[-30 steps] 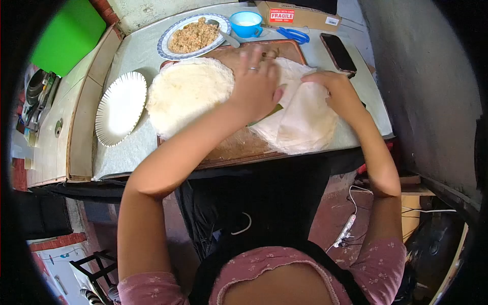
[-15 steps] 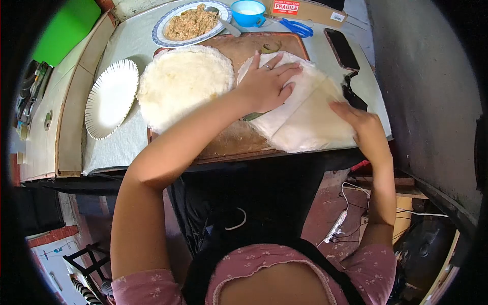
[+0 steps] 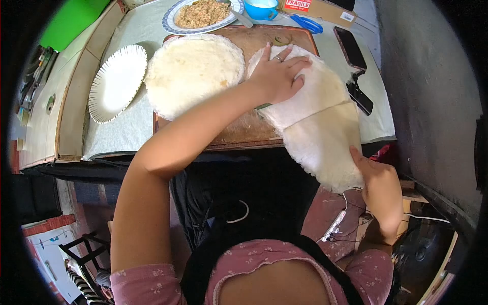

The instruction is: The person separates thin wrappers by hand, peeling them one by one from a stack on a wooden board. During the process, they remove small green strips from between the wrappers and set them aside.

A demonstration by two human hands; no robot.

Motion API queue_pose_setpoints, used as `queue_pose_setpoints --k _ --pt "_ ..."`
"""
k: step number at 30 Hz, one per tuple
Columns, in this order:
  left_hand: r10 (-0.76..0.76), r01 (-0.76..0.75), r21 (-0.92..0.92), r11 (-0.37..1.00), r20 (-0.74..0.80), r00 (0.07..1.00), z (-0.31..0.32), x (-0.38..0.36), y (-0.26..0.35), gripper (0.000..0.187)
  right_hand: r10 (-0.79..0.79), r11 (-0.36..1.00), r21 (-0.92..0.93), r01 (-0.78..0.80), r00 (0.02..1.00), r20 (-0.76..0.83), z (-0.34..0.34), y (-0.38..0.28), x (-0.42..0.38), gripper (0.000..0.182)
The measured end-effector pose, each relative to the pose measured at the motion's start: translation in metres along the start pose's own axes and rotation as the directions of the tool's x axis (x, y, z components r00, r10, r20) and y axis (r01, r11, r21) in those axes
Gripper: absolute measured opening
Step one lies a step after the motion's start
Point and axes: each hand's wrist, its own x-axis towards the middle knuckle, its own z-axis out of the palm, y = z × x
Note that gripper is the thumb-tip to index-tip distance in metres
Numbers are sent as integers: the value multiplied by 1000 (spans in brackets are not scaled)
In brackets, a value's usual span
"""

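Note:
My left hand [image 3: 279,76] lies with spread fingers on a thin, pale spring roll wrapper [image 3: 305,114] at the right of the wooden board. A ring shows on one finger. My right hand [image 3: 378,190] pinches the wrapper's lower right edge between thumb and fingers. That part hangs past the table's front edge, and a crease or seam crosses the sheet's middle. A stack of round wrappers [image 3: 195,71] rests on the board's left side. A bit of green shows under the sheet beside my left hand.
Left of the board [image 3: 239,137] stands a white fluted dish [image 3: 118,84]. Behind are a plate of minced filling [image 3: 203,15] with a spoon, a blue cup [image 3: 261,9] and blue-handled scissors [image 3: 307,23]. A phone [image 3: 349,48] and a black object [image 3: 361,99] lie right, near the wall.
My right hand has moved down toward me, drawing the wrapper's near part over the table edge and opening out its fold. My left hand stays flat on the sheet. The view has shifted slightly.

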Motion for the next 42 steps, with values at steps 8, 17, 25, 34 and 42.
queue_pose_setpoints --k 8,17,25,34,42 --pt "-22 22 10 1000 11 1000 -1 0 5 45 -10 994 112 -1 995 99 -16 -10 -21 61" --pt "-28 28 -8 1000 -8 1000 0 -2 10 47 -165 962 260 78 930 329 -94 -13 -74 48" --pt "138 -124 -111 986 122 983 -17 -9 -1 55 -665 346 915 209 743 82 -53 49 18 57" --pt "-215 404 -906 -128 423 880 -106 -102 1 72 355 138 961 -240 918 178 68 38 134 53" --pt "-411 255 -963 88 198 890 -65 -139 2 65 385 367 929 42 903 -193 76 28 111 64"
